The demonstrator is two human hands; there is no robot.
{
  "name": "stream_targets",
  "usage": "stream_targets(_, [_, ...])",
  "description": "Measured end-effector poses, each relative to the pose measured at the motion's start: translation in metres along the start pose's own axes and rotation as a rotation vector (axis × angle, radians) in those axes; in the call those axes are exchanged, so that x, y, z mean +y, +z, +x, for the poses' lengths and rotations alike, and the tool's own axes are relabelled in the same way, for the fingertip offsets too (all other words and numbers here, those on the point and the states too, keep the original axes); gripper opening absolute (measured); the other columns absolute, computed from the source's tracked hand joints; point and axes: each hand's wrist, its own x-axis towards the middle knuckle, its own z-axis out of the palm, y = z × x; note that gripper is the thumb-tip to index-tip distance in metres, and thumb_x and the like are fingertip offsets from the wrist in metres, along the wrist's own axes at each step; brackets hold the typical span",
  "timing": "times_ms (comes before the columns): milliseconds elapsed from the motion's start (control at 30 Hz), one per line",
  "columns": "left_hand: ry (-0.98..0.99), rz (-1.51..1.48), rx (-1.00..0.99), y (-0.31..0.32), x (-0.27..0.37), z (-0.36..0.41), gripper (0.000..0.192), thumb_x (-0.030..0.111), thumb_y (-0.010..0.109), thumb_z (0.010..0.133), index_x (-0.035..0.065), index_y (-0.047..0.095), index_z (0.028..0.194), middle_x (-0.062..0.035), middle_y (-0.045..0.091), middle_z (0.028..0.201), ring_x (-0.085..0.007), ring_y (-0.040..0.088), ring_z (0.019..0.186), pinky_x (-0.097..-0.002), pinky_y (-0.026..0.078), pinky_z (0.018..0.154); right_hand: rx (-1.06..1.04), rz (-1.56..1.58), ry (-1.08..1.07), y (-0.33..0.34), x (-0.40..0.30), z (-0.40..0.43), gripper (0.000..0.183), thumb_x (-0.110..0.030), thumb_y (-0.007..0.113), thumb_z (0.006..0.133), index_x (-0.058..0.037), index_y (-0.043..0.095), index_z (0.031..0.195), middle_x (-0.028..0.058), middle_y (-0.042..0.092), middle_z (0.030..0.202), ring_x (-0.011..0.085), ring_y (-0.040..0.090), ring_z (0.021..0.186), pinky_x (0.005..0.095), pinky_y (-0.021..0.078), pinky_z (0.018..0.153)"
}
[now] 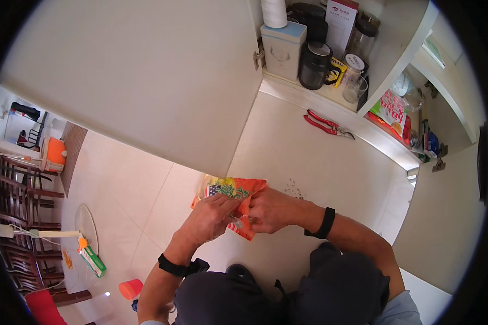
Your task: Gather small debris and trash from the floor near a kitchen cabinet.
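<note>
An orange printed plastic food bag [227, 187] hangs in front of my knees, its mouth gaping toward me. My left hand [209, 215] pinches the near left edge of the mouth. At the right side of the opening is my right hand [266, 209], fingers curled on the orange film; some fingertips are hidden by it, so I cannot tell how deep they reach. Dark crumbs [295, 190] lie scattered on the floor tiles just past my right wrist. Red-handled pruning shears [327, 124] rest on the floor further off, near the cabinet base.
A white cabinet door [146, 81] swings out at the left, its corner close to the bag. The open cabinet holds a tin [282, 53], a black-handled jug [315, 65] and a glass [354, 90]. A round fan base [86, 227], green box [92, 262] and red cup [131, 289] stand leftward.
</note>
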Motion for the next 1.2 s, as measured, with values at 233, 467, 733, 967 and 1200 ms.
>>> stream_targets(233, [0.009, 0.095, 0.150, 0.012, -0.008, -0.005, 0.019, -0.001, 0.072, 0.070, 0.0032, 0.055, 0.077, -0.0109, 0.058, 0.078, -0.0321, 0.060, 0.075, -0.0430, 0.051, 0.063, -0.038, 0.037, 0.077, -0.019, -0.012, 0.000, 0.021, -0.013, 0.069, 0.075, -0.0036, 0.068, 0.094, 0.0099, 0.067, 0.092, 0.0311, 0.063, 0.088, 0.0397, 0.0517, 0.085])
stream_targets(467, [-0.050, 0.046, 0.198, 0.012, -0.009, -0.013, 0.024, -0.005, 0.072, 0.067, 0.0028, 0.051, 0.076, -0.0111, 0.055, 0.076, -0.0330, 0.059, 0.074, -0.0434, 0.050, 0.063, 0.182, -0.051, 0.104, -0.028, -0.019, -0.037, 0.028, -0.008, 0.072, 0.074, -0.0032, 0.067, 0.101, 0.0106, 0.066, 0.100, 0.0304, 0.064, 0.091, 0.0394, 0.0533, 0.086])
stream_targets(733, [-0.088, 0.044, 0.193, 0.015, -0.012, -0.020, 0.026, -0.005, 0.072, 0.067, 0.0033, 0.049, 0.075, -0.0115, 0.054, 0.076, -0.0343, 0.058, 0.073, -0.0443, 0.048, 0.061, 0.310, -0.307, 1.103, -0.046, -0.019, -0.160, 0.043, -0.024, 0.074, 0.083, -0.0027, 0.062, 0.119, 0.0166, 0.060, 0.117, 0.0369, 0.061, 0.106, 0.0462, 0.0515, 0.090])
stream_targets(967, [-0.097, 0.014, 0.164, 0.024, -0.004, -0.010, 0.024, -0.002, 0.075, 0.069, 0.0035, 0.052, 0.076, -0.0118, 0.057, 0.077, -0.0344, 0.060, 0.075, -0.0449, 0.049, 0.061, 0.077, -0.230, 1.145, -0.001, -0.034, -0.172, 0.066, -0.025, 0.078, 0.083, -0.0050, 0.049, 0.138, 0.0206, 0.044, 0.133, 0.0400, 0.055, 0.116, 0.0464, 0.0498, 0.094])
stream_targets(1200, [-0.043, 0.054, 0.156, 0.033, 0.000, -0.011, 0.025, -0.001, 0.076, 0.070, 0.0034, 0.052, 0.076, -0.0116, 0.058, 0.077, -0.0343, 0.061, 0.076, -0.0445, 0.050, 0.063, 0.023, -0.130, 1.067, 0.022, -0.007, -0.123, 0.045, -0.014, 0.067, 0.084, -0.0060, 0.055, 0.127, 0.0229, 0.049, 0.122, 0.0408, 0.056, 0.113, 0.0482, 0.0514, 0.091])
